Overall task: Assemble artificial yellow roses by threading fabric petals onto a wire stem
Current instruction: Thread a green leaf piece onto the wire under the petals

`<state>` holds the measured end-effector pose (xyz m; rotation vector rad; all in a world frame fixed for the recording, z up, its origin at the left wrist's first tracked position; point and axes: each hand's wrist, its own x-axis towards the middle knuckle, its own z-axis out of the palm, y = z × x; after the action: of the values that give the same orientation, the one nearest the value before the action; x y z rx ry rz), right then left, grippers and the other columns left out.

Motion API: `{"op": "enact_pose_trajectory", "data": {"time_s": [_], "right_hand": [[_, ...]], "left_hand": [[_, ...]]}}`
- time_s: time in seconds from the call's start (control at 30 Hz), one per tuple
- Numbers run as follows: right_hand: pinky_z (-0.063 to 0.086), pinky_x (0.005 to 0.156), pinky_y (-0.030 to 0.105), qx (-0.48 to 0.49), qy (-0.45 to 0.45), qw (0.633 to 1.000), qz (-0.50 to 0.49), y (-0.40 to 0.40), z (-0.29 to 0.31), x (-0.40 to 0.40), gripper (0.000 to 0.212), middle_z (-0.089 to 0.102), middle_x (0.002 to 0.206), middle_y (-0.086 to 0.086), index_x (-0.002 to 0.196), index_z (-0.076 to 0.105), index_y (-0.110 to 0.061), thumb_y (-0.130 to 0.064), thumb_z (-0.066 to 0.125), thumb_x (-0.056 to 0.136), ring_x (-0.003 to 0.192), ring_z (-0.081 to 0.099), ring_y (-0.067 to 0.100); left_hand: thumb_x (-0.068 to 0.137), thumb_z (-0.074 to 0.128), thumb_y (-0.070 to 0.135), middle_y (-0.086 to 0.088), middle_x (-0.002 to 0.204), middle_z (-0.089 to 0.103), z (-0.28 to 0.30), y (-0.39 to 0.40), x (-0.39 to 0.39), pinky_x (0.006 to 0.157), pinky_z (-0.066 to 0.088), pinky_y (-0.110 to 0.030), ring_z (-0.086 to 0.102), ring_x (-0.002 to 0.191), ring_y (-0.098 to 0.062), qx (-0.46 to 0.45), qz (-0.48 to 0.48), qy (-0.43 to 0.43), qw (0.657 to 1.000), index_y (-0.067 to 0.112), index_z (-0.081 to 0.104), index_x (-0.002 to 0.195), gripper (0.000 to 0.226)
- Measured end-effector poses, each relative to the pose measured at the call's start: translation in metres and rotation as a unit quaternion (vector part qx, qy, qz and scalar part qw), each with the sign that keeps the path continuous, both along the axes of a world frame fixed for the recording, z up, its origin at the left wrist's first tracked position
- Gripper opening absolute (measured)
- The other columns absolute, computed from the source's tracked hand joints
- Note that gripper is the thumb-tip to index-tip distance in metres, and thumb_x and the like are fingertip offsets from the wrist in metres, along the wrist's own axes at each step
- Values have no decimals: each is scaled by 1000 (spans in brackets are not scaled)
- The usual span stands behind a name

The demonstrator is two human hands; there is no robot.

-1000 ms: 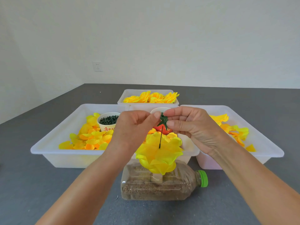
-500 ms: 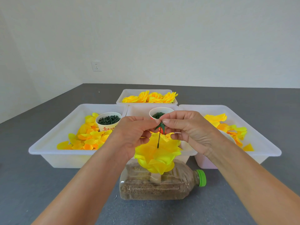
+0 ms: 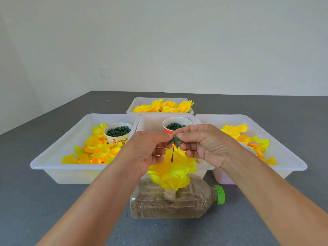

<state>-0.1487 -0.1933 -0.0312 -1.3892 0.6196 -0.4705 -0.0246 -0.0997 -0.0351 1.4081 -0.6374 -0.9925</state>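
Surface: dark grey matte table (image 3: 44, 201), meeting a plain off-white wall (image 3: 177, 41) with one white socket (image 3: 104, 72). Containers: four translucent white plastic trays with rounded rims. Left tray (image 3: 53, 167) holds loose yellow and orange fabric petals (image 3: 95, 151) and a white printed paper cup (image 3: 118, 133) of small dark green pieces. Middle tray (image 3: 150, 121) holds a red paper cup (image 3: 174, 126) of dark green rings. Right tray (image 3: 291, 158) holds more loose petals, yellow to orange. Far tray (image 3: 159, 99) holds finished yellow roses (image 3: 164, 106), layered and ruffled. Fixture: clear plastic bottle (image 3: 175, 201) lying on its side near the table edge, green screw cap (image 3: 219, 194) to the right, part filled with brown granular matter. Work item: rose (image 3: 171, 173) of bright yellow fabric petals, cupped downward, standing just above the bottle at centre, with a thin dark wire stem (image 3: 172, 153) rising straight from its middle. At the stem top sits a small green star-shaped calyx (image 3: 174, 140). Left hand (image 3: 147, 151): fingers curled, thumb and forefinger pinching at the calyx. Right hand (image 3: 204, 144): fingers curled, thumb and forefinger pinching the calyx from the other side. Both forearms bare.
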Motion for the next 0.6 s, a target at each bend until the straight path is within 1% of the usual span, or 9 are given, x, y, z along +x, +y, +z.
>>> {"op": "enact_pose_trajectory", "data": {"time_s": [0.13,0.37,0.43,0.6], "right_hand": [[44,41,16,24,10,1000,0,0,3,2,9,62,54,-1,84,65,-10,-4,59,87,44,56,5],[43,39,15,128,-7,992,-6,2,3,2,13,59,54,1,80,65,-8,-1,55,87,42,55,6],[43,39,15,120,-1,993,-12,3,2,3,13,59,53,1,79,64,-8,-1,56,87,42,55,6],[43,38,16,58,40,997,-17,5,-4,2,7,60,53,1,81,63,-8,-3,61,85,42,56,7]], "left_hand": [[83,65,11,-1,52,58,0,-2,-1,38,39,-15,46,39,-8,7,-2,14,1000,6,64,76,9],[85,62,11,0,49,56,-1,-3,-4,36,37,-15,45,37,-7,11,0,31,999,6,63,74,12],[84,62,11,0,50,57,-2,-3,-5,36,38,-15,46,38,-7,13,2,27,1000,6,64,75,10],[84,65,10,-1,51,58,-7,0,-4,36,37,-15,45,38,-7,35,-4,3,999,7,63,74,11]]}}
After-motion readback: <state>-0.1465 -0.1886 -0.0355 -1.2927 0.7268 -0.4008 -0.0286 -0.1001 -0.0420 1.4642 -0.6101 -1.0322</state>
